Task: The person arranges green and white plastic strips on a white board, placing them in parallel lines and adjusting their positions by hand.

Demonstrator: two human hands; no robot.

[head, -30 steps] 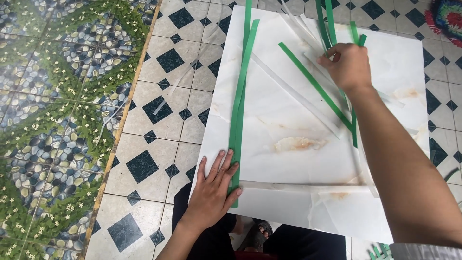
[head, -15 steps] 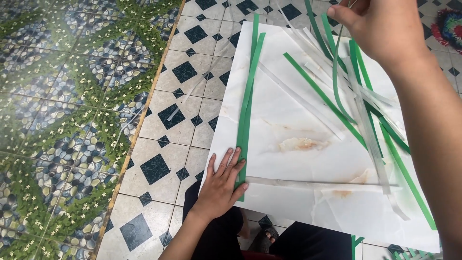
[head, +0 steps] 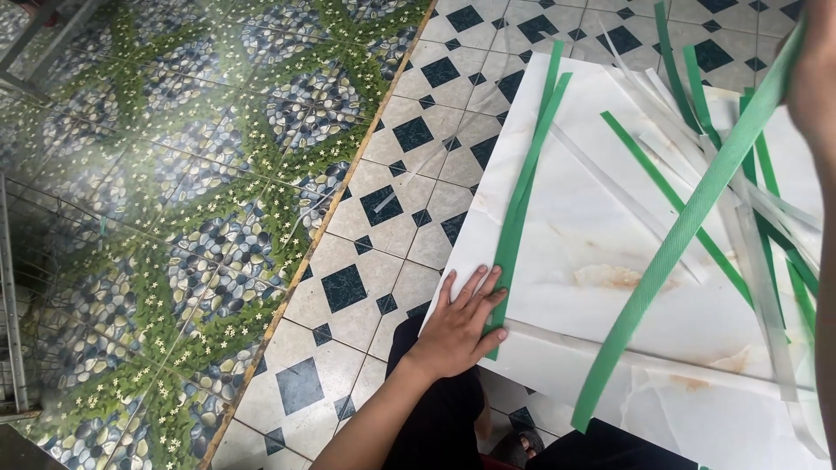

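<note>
The left hand (head: 460,324) is lying flat, pinning 2 green strips (head: 522,196) on the white board (head: 575,252); the right hand (head: 814,78) is grasping a long green strap (head: 679,235), judged mid-placement, needing alignment next.

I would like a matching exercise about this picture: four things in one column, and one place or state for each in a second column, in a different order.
Things:
1. left hand
2. right hand
3. long green strap
4. white marble-look board

Places or states:
A. lifted, slanting down from the upper right
B. lies on the tiled floor, under the straps
C. flat, pressing the ends of two green straps at the board's left edge
D. at the right edge of the view, raised, holding a strap

Pairs: 1-C, 2-D, 3-A, 4-B
</note>
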